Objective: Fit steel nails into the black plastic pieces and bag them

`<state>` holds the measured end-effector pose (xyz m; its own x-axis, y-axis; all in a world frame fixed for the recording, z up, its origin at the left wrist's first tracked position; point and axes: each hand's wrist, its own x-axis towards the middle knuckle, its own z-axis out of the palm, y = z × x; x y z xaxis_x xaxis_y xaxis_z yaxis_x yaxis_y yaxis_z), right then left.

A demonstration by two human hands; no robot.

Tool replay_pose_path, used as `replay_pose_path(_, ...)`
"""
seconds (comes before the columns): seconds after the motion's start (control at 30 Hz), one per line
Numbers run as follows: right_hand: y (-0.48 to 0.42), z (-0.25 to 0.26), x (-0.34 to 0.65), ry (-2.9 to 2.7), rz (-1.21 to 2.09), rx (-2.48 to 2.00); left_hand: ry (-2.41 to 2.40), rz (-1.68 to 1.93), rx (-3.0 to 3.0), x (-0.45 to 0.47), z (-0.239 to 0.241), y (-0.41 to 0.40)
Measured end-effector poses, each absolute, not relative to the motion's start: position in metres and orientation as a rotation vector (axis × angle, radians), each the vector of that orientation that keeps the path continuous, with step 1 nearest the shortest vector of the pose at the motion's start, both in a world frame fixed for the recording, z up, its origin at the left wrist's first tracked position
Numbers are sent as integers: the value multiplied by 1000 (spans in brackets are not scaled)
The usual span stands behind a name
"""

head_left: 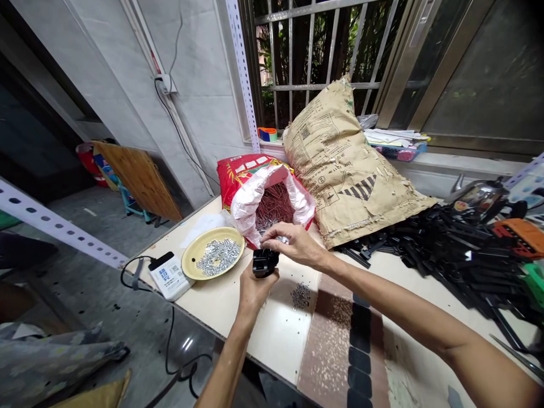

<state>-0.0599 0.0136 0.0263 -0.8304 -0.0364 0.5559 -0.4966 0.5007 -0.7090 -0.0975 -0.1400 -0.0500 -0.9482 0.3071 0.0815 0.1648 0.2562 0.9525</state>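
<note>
Left hand [255,289] grips black part [264,264]!

Glossy, it's up over the tabletop [276,340]; right hand [297,245] bunched at its top, can't tell if pinching anything. Loose metal bits [301,296] nearby, oval yellow dish [187,264] of shiny pieces [220,256], jagged black heap [446,255]. Behind: red sack [229,175] of slim brown rods [276,203], then a bulging, scuffed paper sack [340,161] before window bars [308,87].

The left hand [255,286] is curled, its forearm [227,360] slanting up from below. The right arm [395,300] extends from the right side, with fingers [278,230] bent near the left hand.
</note>
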Motion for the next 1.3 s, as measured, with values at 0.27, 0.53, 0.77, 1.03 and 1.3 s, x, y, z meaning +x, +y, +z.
replay_pose_path(0.27, 50, -48, -92, -2724, 294, 535, 2268, 1980, 158, -107, -49, -155)
replay_pose_path(0.53, 45, -92, -102, -2785, 54, 854, 2277, 1943, 136, -113, -51, -148)
replay_pose_path(0.77, 54, -62, -108, -2214, 990, 71, 2293, 1921, 261, -108, -52, -142)
replay_pose_path(1.03, 47, 22, -69, -1909, 1551, 21, 2596, 1663, 495, -110, -56, -139)
replay_pose_path(1.3, 29, 53, -44, -2870, 688, 628, 2916, 1063, 567, -101, -41, -133)
